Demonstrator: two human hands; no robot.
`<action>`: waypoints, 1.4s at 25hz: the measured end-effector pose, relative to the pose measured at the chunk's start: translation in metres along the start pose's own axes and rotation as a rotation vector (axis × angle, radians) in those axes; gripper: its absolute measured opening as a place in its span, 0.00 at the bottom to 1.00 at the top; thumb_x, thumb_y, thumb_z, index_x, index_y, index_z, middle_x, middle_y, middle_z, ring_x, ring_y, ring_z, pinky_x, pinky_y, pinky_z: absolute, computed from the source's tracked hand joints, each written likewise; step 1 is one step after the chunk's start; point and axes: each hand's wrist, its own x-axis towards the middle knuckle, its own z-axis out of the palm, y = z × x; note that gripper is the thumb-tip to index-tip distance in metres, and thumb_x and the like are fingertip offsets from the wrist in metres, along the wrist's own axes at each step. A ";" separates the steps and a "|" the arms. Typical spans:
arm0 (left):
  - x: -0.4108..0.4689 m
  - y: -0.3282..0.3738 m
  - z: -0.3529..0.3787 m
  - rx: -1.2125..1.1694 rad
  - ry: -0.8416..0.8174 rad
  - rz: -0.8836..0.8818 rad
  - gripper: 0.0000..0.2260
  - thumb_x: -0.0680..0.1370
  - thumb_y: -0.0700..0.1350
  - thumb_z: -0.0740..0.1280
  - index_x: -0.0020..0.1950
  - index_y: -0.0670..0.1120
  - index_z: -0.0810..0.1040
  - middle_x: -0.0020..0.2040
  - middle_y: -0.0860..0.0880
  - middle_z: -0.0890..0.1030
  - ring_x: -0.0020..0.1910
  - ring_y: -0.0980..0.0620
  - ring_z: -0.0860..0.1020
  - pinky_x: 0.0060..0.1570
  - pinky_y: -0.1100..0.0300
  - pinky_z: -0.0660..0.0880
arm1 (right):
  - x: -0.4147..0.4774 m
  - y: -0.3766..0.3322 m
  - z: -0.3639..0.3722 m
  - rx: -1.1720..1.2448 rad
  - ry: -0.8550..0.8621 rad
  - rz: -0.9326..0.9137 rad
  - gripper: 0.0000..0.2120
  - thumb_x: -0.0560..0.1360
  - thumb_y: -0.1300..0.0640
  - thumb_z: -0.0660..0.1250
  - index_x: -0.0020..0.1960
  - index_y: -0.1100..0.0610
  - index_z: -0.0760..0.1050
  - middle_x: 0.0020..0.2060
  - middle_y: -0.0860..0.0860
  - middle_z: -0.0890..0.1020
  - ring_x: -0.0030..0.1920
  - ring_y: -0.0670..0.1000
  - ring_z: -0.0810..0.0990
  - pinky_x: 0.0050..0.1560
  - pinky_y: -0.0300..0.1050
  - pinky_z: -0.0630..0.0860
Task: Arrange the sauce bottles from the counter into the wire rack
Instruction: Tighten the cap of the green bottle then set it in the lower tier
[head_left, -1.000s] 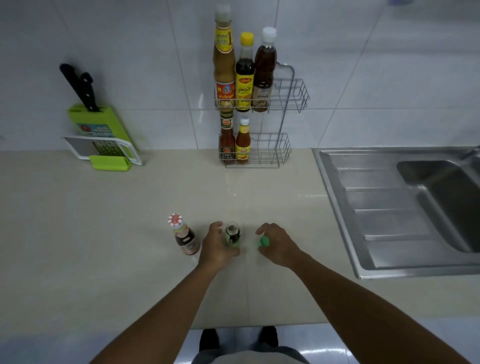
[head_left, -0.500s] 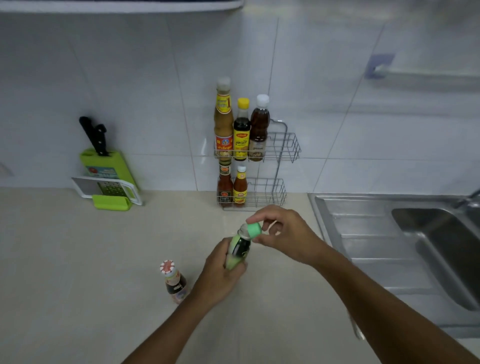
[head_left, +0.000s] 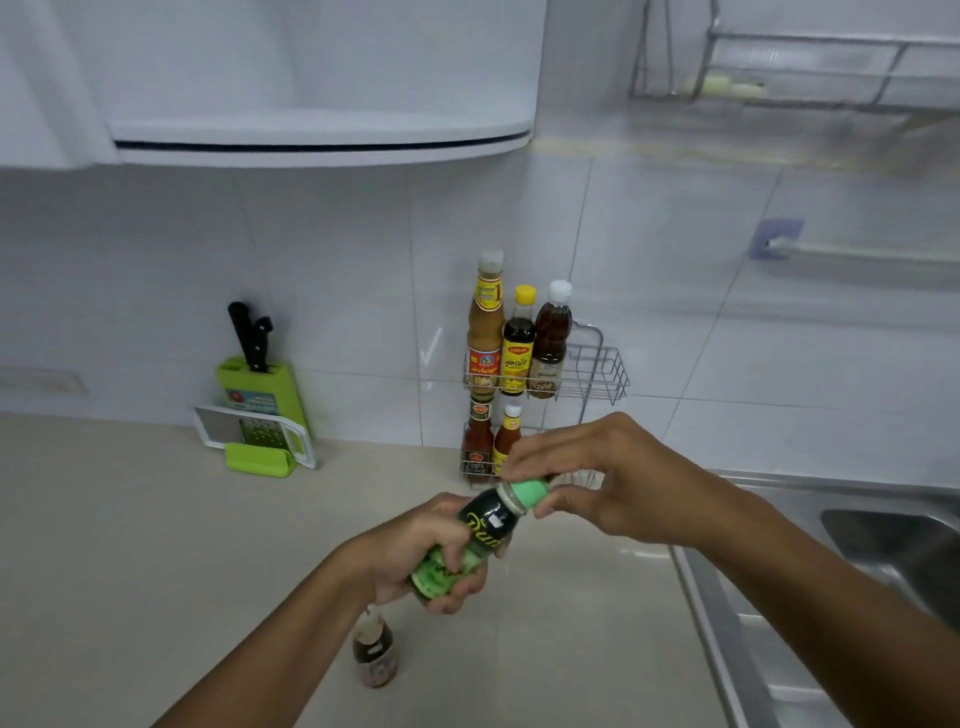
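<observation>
Left hand (head_left: 441, 551) wrapped round green-label bottle (head_left: 467, 540), tilted, in front of wire rack (head_left: 597, 374); right hand (head_left: 597, 483) pinching green cap (head_left: 530, 491). Risk: cap loose, sauce spilling onto bench (head_left: 156, 519).

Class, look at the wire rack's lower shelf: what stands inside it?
Two small sauce bottles stand at the left of the lower shelf. The right hand and green cap cover its right part, so the rest cannot be seen.

The yellow-capped bottle (head_left: 518, 340) bears a "Knorr" label.
</observation>
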 end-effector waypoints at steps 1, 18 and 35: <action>-0.001 -0.002 -0.005 -0.065 -0.079 -0.030 0.19 0.57 0.38 0.62 0.47 0.38 0.74 0.27 0.42 0.73 0.21 0.52 0.70 0.24 0.65 0.65 | 0.003 -0.002 0.002 0.021 -0.005 -0.024 0.17 0.72 0.64 0.79 0.60 0.55 0.86 0.59 0.47 0.87 0.61 0.42 0.83 0.61 0.41 0.81; 0.003 0.005 0.003 -0.062 0.067 0.006 0.15 0.63 0.40 0.63 0.49 0.42 0.75 0.28 0.42 0.72 0.22 0.51 0.69 0.25 0.55 0.55 | 0.034 0.005 0.003 0.267 -0.025 0.301 0.16 0.78 0.41 0.69 0.58 0.51 0.83 0.39 0.53 0.84 0.34 0.56 0.82 0.33 0.47 0.78; 0.022 0.018 0.009 0.269 0.336 -0.093 0.07 0.71 0.44 0.72 0.41 0.48 0.74 0.28 0.46 0.75 0.21 0.49 0.69 0.26 0.59 0.65 | 0.037 0.028 0.047 0.081 0.104 0.346 0.12 0.80 0.59 0.54 0.51 0.52 0.76 0.26 0.38 0.75 0.28 0.45 0.72 0.33 0.44 0.64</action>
